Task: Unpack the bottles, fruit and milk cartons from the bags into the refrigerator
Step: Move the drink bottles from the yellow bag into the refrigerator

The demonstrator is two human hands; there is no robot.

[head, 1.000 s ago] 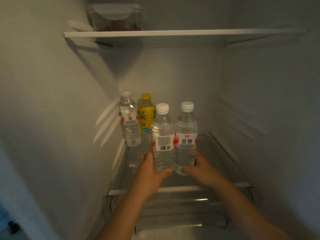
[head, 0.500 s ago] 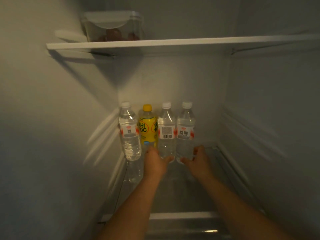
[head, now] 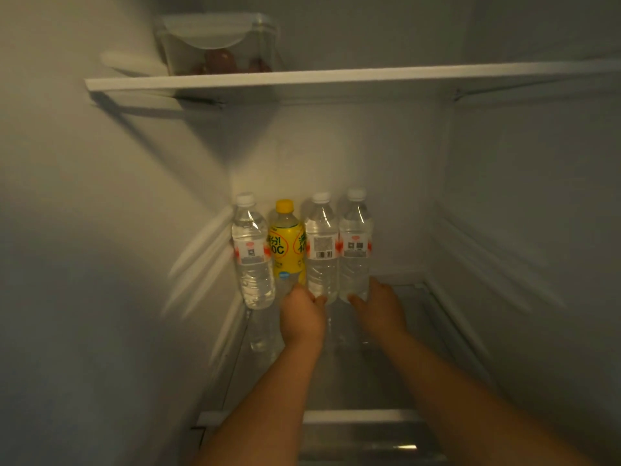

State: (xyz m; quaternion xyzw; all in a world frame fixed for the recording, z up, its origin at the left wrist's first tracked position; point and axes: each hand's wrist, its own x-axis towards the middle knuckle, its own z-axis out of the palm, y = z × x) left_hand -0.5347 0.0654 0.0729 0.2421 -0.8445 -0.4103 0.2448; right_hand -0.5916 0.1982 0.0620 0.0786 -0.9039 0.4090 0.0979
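**As both hands are reaching in: four bottles on the lower refrigerator shelf**

While both forearms are stretching in over the shelf's white front edge, four bottles are standing upright in one row along the back wall of the refrigerator (head: 100,230), all on the glass shelf (head: 396,375).

1. Left water bottle (head: 252,253): clear, with a white cap and a red-and-white label. It is standing nearest the left wall, apart from both hands.
2. Yellow bottle (head: 285,243): yellow cap, yellow label with red print. It is standing just beside item 1 and is shorter than its neighbours.
3. Barcode water bottle (head: 322,250): clear, with a white cap, its barcode facing forward. The left hand (head: 302,317) is grasping it low down, the thumb pressing the front of its base and the fingers curling in between it and the yellow bottle.
4. Right water bottle (head: 355,247): clear, with a white cap and a red-and-white label. It is standing side by side with item 3, the two appearing to touch. The right hand (head: 379,309) is grasping its base, the thumb lying at the front and the fingers wrapping round its right side.

Above the row, the upper shelf (head: 336,77) is carrying a clear lidded box (head: 218,42) at its far left corner. Dark reddish round pieces are lying inside it, too dim to identify
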